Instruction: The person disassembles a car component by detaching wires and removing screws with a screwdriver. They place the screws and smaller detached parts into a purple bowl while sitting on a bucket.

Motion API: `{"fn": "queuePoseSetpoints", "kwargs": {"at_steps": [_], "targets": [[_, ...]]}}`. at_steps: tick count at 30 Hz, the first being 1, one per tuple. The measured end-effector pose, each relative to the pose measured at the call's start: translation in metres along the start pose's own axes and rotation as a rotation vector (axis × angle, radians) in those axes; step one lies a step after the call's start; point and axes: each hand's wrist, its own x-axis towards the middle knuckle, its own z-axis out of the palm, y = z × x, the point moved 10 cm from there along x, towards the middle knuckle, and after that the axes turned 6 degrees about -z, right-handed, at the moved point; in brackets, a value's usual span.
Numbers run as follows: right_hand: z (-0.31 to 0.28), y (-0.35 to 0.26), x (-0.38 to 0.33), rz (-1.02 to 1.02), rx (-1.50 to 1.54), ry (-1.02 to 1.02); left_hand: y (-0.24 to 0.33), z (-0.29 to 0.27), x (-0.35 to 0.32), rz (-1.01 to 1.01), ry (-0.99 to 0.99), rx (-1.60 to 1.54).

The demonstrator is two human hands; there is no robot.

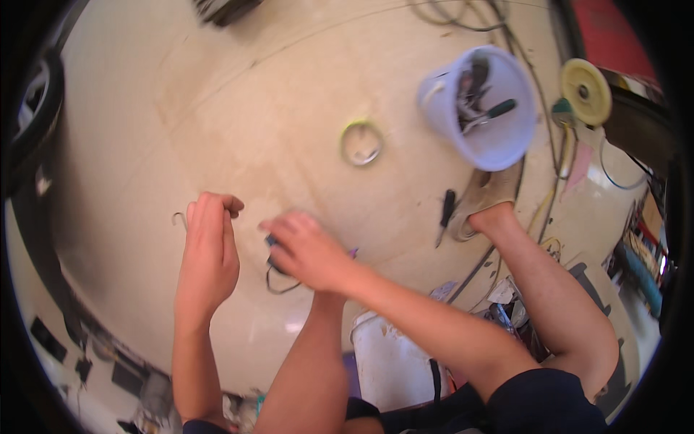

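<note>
My left hand (211,249) is raised over the floor, its fingers bent and pressed together. Their tips are turned from view, and whatever they hold is hidden. Beside its outer edge shows a thin hooked wire (178,216); I cannot tell whether the hand touches it. My right hand (307,249), slightly blurred, curls over a small dark object (277,259) in front of my left leg. Below that object hangs a thin dark loop (280,291). The object's kind is hidden by the fingers. A yellow-green ring (345,142), like a tape roll, lies farther ahead.
A pale blue bucket (442,108) with tools stands at the far right, near my shoe (483,199). A dark-handled screwdriver (447,208) lies beside it. Hoses or cables (531,65) run along the right. A white container (390,362) sits between my legs; a wheel (45,108) is at left.
</note>
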Motion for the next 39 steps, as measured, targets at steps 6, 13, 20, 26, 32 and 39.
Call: {"fn": "queuePoseSetpoints", "kwargs": {"at_steps": [6,13,20,26,32,39], "targets": [[0.0,-0.006,-0.007,-0.053,-0.145,0.157,0.115,0.073,0.101,0.507,-0.084,0.286],[-0.008,-0.005,-0.016,-0.013,-0.099,0.177,0.115,0.155,0.196,0.493,-0.22,0.555],[-0.008,-0.003,-0.016,0.015,-0.099,0.164,0.21,0.083,0.189,0.608,0.238,0.155],[-0.005,-0.008,-0.015,0.055,-0.076,0.042,0.31,0.129,0.158,0.825,0.07,0.368],[-0.002,-0.013,-0.016,0.05,-0.072,0.046,0.333,0.127,0.187,0.765,0.146,0.259],[0.0,-0.015,-0.018,0.048,-0.093,0.079,0.316,0.128,0.215,0.414,-0.008,-0.207]]}}
